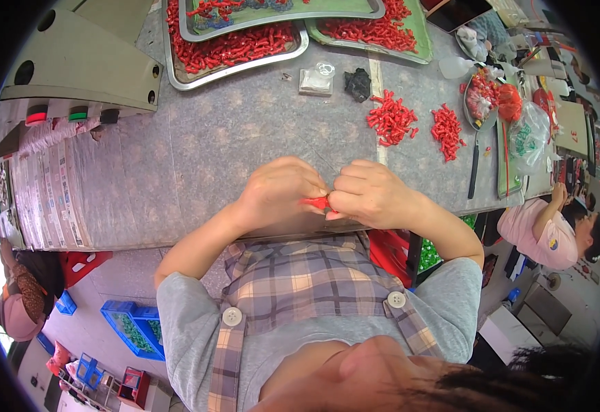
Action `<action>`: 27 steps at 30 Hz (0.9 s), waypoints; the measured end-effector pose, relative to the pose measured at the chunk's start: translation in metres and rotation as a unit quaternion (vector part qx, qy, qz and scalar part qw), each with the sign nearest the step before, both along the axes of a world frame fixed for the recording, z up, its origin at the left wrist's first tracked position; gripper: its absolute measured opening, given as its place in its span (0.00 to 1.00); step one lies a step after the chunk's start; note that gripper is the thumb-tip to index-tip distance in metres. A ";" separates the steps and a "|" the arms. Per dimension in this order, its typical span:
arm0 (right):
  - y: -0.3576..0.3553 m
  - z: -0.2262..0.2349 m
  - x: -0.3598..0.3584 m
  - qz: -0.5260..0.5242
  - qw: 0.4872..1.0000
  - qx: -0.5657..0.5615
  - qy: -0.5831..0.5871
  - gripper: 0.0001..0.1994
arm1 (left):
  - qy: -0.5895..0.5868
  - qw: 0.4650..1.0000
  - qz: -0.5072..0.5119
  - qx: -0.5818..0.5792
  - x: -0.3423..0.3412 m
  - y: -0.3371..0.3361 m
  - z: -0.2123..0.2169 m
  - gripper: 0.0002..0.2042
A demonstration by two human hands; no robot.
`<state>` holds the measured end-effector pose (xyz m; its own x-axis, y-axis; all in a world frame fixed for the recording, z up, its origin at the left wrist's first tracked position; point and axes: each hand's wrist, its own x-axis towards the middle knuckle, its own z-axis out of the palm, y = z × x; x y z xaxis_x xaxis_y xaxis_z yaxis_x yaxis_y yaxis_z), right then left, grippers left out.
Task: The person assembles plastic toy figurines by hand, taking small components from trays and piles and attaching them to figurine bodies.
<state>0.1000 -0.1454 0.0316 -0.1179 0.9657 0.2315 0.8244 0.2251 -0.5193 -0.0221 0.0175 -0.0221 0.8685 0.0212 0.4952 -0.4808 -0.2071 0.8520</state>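
Observation:
Close in front of my body, at the table's near edge, both my hands meet with fingertips pinched. My left hand (281, 187) is closed on a small red piece (319, 202), and my right hand (372, 194) pinches its other end. The fingers cover most of the piece, so its exact kind is hidden. Two heaps of similar small red pieces lie beyond my right hand: a larger pile (391, 120) and a smaller pile (446, 132) to its right.
Metal trays (238, 77) and a green tray (420, 48) hold many red pieces at the back. A black crumpled lump (357, 84) and a small square block (315, 82) lie mid-table. A machine with buttons (80, 75) stands left; a black-handled tool (474, 168) lies right.

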 end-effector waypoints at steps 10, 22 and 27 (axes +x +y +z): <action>0.000 -0.002 -0.001 -0.001 1.000 0.010 -0.008 0.12 | 0.003 1.000 0.003 0.010 -0.001 0.001 -0.001 0.09; -0.002 -0.003 -0.002 -0.004 0.998 0.033 -0.045 0.12 | -0.036 0.999 0.004 0.040 0.000 0.001 -0.001 0.11; -0.003 -0.003 -0.003 -0.009 0.998 0.035 -0.049 0.13 | -0.034 0.998 0.001 0.054 0.000 0.002 -0.002 0.10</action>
<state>0.0974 -0.1482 0.0285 -0.1265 0.9499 0.2859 0.8745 0.2429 -0.4199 -0.0221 0.0190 -0.0237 0.8328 -0.0340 0.5525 -0.5362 -0.2976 0.7899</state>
